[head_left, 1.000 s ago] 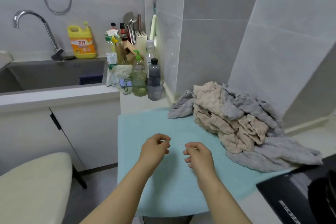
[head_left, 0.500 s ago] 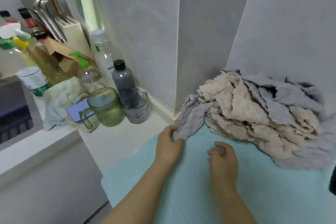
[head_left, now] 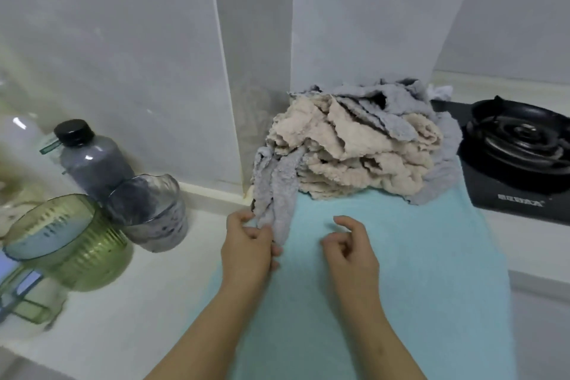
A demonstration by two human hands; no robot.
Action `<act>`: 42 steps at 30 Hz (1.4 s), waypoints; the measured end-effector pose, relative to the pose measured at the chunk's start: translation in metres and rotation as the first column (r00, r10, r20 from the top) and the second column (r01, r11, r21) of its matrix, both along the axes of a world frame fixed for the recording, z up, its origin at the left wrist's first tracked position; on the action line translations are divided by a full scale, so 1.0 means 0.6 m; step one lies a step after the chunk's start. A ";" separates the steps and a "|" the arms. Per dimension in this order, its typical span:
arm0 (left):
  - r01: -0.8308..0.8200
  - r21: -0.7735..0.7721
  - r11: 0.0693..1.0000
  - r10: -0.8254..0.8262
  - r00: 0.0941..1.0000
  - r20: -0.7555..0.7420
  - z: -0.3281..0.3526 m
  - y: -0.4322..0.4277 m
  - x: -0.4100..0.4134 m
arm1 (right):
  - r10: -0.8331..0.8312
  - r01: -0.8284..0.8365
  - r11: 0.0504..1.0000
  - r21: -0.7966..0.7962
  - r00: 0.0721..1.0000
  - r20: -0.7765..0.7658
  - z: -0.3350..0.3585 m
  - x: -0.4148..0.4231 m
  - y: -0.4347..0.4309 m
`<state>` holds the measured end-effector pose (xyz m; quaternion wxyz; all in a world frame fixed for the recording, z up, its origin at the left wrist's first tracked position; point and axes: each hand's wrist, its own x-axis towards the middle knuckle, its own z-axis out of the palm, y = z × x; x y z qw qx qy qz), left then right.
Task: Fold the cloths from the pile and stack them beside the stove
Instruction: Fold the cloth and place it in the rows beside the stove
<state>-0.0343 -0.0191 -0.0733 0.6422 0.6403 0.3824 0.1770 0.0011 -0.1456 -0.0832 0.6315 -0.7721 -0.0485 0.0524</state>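
Grey cloth (head_left: 277, 191) is pinched by left hand (head_left: 246, 248); right hand (head_left: 350, 251) hovers loosely curled, empty.

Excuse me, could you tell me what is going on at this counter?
A person is at the counter with a pile of cloths beside the stove. The left hand pinches the end of a grey cloth that trails from the pile onto a blue towel. The right hand hovers next to it, fingers loosely curled, holding nothing. No folded cloth shows yet.
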 end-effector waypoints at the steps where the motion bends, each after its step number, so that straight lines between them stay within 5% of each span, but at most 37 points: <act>1: 0.030 0.024 0.999 -0.031 0.999 0.028 -0.003 -0.002 -0.004 | -0.005 0.005 1.000 0.007 0.999 0.034 -0.003 -0.005 0.001; 5: 0.204 -0.167 0.965 -0.194 0.978 0.074 0.000 0.027 -0.006 | -0.060 0.051 0.993 0.105 0.995 0.085 -0.008 -0.013 -0.007; 9: 0.375 -0.110 0.920 -0.376 0.926 0.015 0.004 0.037 -0.009 | 0.019 -0.009 0.999 -0.050 0.983 0.184 -0.012 -0.027 -0.011; 16: 0.338 -0.043 0.940 -0.338 0.941 0.010 -0.014 0.033 0.004 | -0.018 0.089 0.968 -0.236 0.957 0.289 -0.017 -0.035 -0.004; 21: 0.398 -0.088 0.913 -0.379 0.908 0.177 -0.027 0.057 -0.005 | -0.213 0.220 0.971 -0.091 0.974 0.080 -0.012 0.000 -0.011; 24: 0.337 -0.156 0.928 -0.322 0.940 0.114 -0.016 0.046 0.002 | -0.238 0.239 0.971 0.020 0.971 -0.013 -0.003 0.011 -0.017; 27: 0.327 0.016 0.945 -0.328 0.944 0.025 -0.005 0.025 0.009 | -0.257 0.258 0.966 -0.002 0.964 0.067 -0.003 0.002 -0.013; 31: 0.452 0.253 0.856 -0.469 0.883 0.009 -0.013 0.027 0.014 | -0.213 0.216 0.976 -0.014 0.968 0.130 -0.005 -0.003 -0.008; 37: 0.405 0.504 0.762 -0.537 0.831 0.144 -0.007 0.042 0.019 | -0.066 0.039 0.976 0.215 0.991 0.120 0.016 0.006 -0.018; 40: 0.290 0.629 0.722 -0.569 0.765 0.301 0.007 0.049 0.023 | 0.051 -0.067 0.997 0.035 0.938 0.344 0.004 0.012 -0.013; 42: 0.333 0.708 0.623 -0.699 0.643 0.312 0.003 0.050 0.019 | 0.182 -0.137 0.982 -0.129 0.859 0.479 -0.008 0.008 -0.003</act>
